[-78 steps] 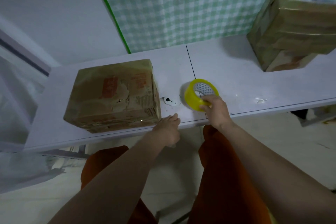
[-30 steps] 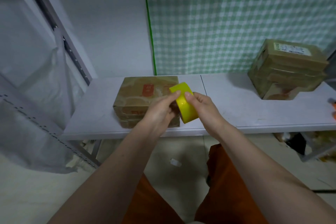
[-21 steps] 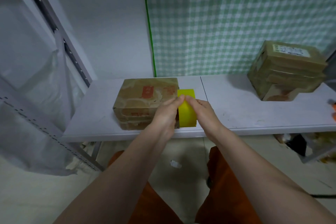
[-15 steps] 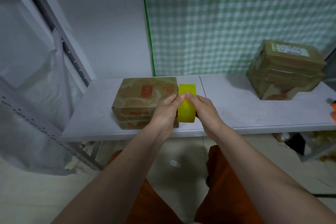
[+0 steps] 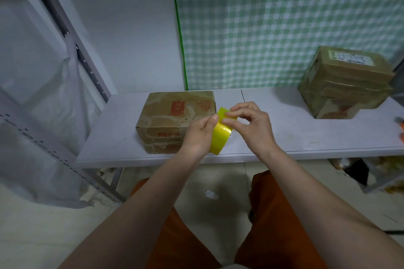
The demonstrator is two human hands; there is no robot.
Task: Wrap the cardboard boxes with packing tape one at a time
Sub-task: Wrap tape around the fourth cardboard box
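Observation:
A yellow roll of packing tape (image 5: pixel 220 134) is held up in front of the white table (image 5: pixel 295 137), just right of a worn cardboard box (image 5: pixel 172 116) with red print. My left hand (image 5: pixel 196 135) grips the roll from its left side. My right hand (image 5: pixel 251 124) pinches at the roll's upper edge with thumb and forefinger, the other fingers curled. A second, taped cardboard box (image 5: pixel 343 81) stands at the table's far right.
A metal shelf upright (image 5: pixel 72 46) draped in clear plastic stands at the left. A green checked cloth (image 5: pixel 273 17) hangs behind the table. Something orange (image 5: pixel 401 129) shows at the right edge. Items lie on the floor under the table's right end.
The roll was lifted from the table into both hands. Since half a second ago it has tilted, and my right hand has shifted to pinch at its upper edge.

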